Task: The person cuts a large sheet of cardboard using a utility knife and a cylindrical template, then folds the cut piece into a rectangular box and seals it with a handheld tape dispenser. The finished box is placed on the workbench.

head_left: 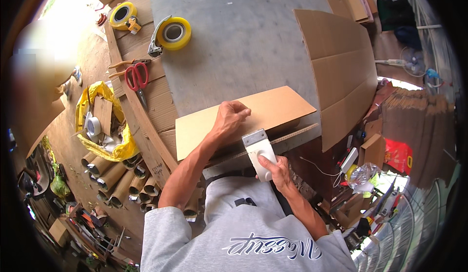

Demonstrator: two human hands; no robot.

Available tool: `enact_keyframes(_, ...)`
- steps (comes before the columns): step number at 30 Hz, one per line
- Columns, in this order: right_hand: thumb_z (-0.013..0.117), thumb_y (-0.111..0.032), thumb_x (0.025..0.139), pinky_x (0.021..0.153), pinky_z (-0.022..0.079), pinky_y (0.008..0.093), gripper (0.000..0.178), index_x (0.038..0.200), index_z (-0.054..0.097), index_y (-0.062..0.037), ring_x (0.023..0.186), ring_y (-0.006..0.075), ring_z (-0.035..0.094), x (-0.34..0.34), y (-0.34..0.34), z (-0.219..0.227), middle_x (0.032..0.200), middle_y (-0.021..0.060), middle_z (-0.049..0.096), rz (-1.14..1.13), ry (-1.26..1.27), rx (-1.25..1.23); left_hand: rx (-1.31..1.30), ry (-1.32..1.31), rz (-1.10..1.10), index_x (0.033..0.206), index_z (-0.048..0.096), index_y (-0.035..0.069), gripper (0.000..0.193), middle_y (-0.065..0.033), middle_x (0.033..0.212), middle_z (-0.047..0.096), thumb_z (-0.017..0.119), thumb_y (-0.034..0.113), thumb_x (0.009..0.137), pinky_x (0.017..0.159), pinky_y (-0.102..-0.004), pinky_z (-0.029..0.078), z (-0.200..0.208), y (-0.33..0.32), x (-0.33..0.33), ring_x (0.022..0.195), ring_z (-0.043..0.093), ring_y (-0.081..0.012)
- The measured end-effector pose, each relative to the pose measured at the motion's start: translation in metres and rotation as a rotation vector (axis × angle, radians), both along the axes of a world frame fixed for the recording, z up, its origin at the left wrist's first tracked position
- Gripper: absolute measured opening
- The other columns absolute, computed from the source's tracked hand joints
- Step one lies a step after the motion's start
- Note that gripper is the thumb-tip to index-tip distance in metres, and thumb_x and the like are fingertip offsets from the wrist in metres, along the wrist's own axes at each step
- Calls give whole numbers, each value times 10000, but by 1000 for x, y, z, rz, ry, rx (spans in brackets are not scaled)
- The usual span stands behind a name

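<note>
Cardboard piece point(278, 105), centre, looks matt, smooth. Tool point(261, 159), below centre: plastic body, metal end point(255, 137). Tape roll point(187, 33), upper left: glossy plastic.

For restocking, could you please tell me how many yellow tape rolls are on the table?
2: the first roll near the left edge of the table, the second roll to its right.

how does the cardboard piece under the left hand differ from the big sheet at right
The cardboard piece is smaller than the big sheet. The piece's top looks plain and paler; the big sheet is darker, with crease lines. The left hand is over the piece, while no hand is on the big sheet. Both are brown cardboard.
</note>
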State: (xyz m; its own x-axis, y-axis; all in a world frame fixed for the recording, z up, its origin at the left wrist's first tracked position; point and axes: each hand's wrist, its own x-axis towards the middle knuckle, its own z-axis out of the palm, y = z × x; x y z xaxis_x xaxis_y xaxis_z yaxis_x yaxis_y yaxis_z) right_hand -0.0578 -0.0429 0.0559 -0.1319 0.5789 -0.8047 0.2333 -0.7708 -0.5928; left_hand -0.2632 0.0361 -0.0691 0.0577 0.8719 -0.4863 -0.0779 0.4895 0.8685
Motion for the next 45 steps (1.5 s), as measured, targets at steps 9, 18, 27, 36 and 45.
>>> enact_keyframes(9,740,-439,901,521,540,317,484,898,704,44,563,203,675,-9,6,14,714,108,674,-27,-36,-61,180,447,-121,827,785,20,139,-142,821,726,765,157,814,704,-402,536,1,-1,4,753,676,-296)
enact_keyframes(18,735,-450,900,513,529,331,529,944,694,75,569,225,677,-10,12,20,722,122,669,-49,-24,-117,420,733,-223,717,732,46,209,-111,768,707,808,233,770,698,-501,532,8,-10,11,885,648,-350)
enact_keyframes(27,743,-446,882,517,537,347,536,937,704,86,572,237,679,-5,12,15,746,143,684,-25,-39,-110,246,896,-231,897,749,0,301,-175,997,637,819,271,785,776,-469,546,11,-3,9,927,652,-351)
enact_keyframes(36,757,-444,862,515,554,356,549,949,707,96,575,246,676,-2,6,7,746,146,683,-49,-11,-49,466,203,-628,1331,622,-2,565,-217,1471,551,726,162,800,1108,-368,459,16,-32,-36,1326,569,-338)
enact_keyframes(45,743,-445,863,499,560,357,571,981,705,113,556,256,675,-3,5,9,752,161,684,-25,16,14,631,905,-438,1317,588,-8,636,-227,1307,649,759,217,747,936,-447,558,29,-93,-4,1163,656,-381)
